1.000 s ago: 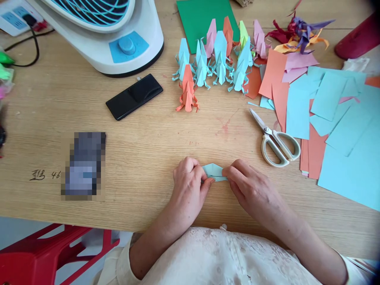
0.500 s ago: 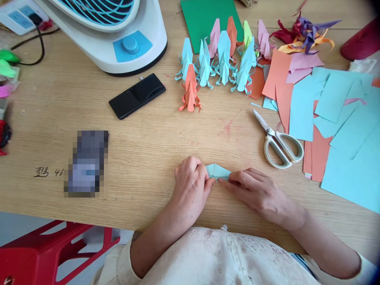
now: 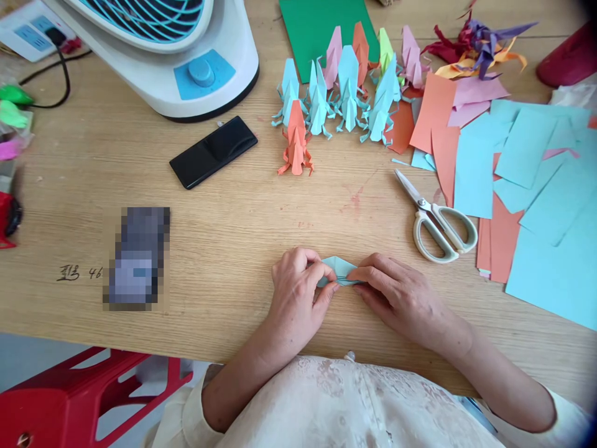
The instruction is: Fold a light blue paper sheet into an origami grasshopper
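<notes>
The paper (image 3: 334,264) lies between the left fingers (image 3: 321,270) and the right fingers (image 3: 368,274), both sets pinching it, one at each end. Whether it rests on the worktop (image 3: 233,249) or is slightly lifted, I cannot tell.

The likeliest fault is a crooked crease: if one side presses or tugs harder than the other, the layers along the near edge could slip out of line, and the skew would be pressed in. Too strong a pull between the two sides might tear so small a piece, probably where folds meet. The fingers cover both ends, so a stray corner there could go unnoticed.

Scissors (image 3: 429,221) lie near, beyond the right fingers; a careless reach past them to the sheets (image 3: 473,171) might snag a handle. The figures (image 3: 349,84) stand well apart, ahead of the fingers. They look light, so a bump or a draught from the fan (image 3: 236,46) could topple them.
</notes>
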Demonstrator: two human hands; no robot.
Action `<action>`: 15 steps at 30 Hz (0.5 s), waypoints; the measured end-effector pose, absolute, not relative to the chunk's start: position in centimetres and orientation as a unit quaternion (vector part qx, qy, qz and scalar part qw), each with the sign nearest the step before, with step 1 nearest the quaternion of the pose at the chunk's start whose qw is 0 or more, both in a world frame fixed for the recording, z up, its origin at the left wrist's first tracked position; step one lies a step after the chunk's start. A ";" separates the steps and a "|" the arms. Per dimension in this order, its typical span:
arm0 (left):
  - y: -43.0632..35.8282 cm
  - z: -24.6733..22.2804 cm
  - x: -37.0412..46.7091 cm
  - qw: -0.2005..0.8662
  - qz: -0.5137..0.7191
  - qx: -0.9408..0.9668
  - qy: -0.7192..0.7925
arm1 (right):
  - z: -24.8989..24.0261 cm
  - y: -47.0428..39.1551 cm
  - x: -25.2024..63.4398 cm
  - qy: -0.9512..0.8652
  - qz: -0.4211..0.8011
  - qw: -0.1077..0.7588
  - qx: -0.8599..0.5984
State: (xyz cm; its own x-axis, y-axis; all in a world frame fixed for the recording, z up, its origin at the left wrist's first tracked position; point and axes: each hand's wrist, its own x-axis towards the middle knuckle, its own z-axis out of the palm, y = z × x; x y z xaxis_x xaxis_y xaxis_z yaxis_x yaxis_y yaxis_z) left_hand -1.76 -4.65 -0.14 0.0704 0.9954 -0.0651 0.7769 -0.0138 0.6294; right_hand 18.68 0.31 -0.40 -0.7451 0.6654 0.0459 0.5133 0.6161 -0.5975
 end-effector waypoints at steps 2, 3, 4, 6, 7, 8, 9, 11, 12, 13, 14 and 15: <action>-4.7 -0.1 -1.7 0.261 0.204 0.684 0.650 | -0.3 0.3 18.6 -0.885 0.294 0.126 -0.337; -4.7 -0.1 -1.7 0.260 0.205 0.685 0.649 | -0.3 0.3 18.5 -0.884 0.296 0.125 -0.340; -4.6 -0.1 -1.7 0.260 0.206 0.686 0.648 | -0.2 0.3 18.4 -0.882 0.297 0.123 -0.344; -4.6 -0.1 -1.7 0.263 0.209 0.688 0.643 | -0.1 0.3 18.1 -0.878 0.298 0.117 -0.357; -4.6 -0.1 -1.7 0.264 0.211 0.689 0.641 | 0.0 0.2 17.9 -0.875 0.298 0.114 -0.365; -4.6 -0.1 -1.7 0.265 0.212 0.689 0.641 | 0.0 0.2 17.7 -0.871 0.298 0.113 -0.375; -4.6 -0.1 -1.6 0.265 0.212 0.688 0.642 | 0.1 0.2 17.5 -0.866 0.297 0.112 -0.385; -4.6 0.0 -1.5 0.263 0.212 0.683 0.647 | 0.2 0.2 17.1 -0.858 0.297 0.117 -0.403; -4.5 0.0 -1.4 0.261 0.210 0.681 0.651 | 0.3 0.2 17.0 -0.854 0.299 0.119 -0.410; -4.5 0.0 -1.3 0.259 0.205 0.679 0.656 | 0.4 0.2 16.8 -0.851 0.302 0.119 -0.414; -4.4 -0.1 -1.2 0.256 0.199 0.678 0.660 | 0.4 0.2 16.7 -0.848 0.305 0.119 -0.416; -4.4 -0.1 -1.2 0.252 0.190 0.677 0.665 | 0.5 0.2 16.6 -0.846 0.310 0.117 -0.419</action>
